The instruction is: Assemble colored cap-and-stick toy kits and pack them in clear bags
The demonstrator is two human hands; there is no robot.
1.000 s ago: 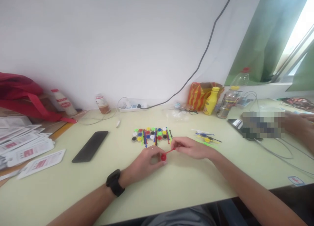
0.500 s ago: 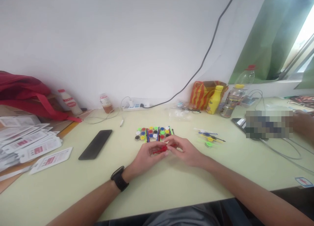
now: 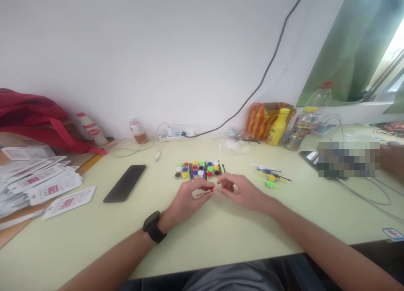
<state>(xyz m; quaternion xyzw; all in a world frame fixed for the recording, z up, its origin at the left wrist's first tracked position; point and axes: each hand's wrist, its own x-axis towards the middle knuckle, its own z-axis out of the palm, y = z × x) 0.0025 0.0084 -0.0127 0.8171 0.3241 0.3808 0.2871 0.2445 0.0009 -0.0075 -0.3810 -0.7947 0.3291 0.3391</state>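
My left hand (image 3: 186, 198), with a black watch on its wrist, pinches a small red plastic arrow piece (image 3: 207, 193) between thumb and fingertips. My right hand (image 3: 244, 193) is closed close beside it, its fingertips at the right end of the red piece; some red shows inside those fingers, but its shape is mostly hidden. Just beyond both hands lie rows of small coloured discs (image 3: 195, 172), with blue, green and red arrow strips (image 3: 205, 171) among them. Several more arrow pieces (image 3: 271, 178) in white, blue, yellow and green lie to the right.
A black phone (image 3: 125, 183) lies left, near a stack of white cards (image 3: 47, 183). Bottles, a power strip (image 3: 173, 136) and a striped bag (image 3: 259, 122) line the wall. Another person's hand (image 3: 393, 156) is at the far right, by cables and a blurred-out patch.
The red piece has turned to a thinner, edge-on look between my fingers. My right fingers have curled in more and shifted slightly right. The view has moved a little.
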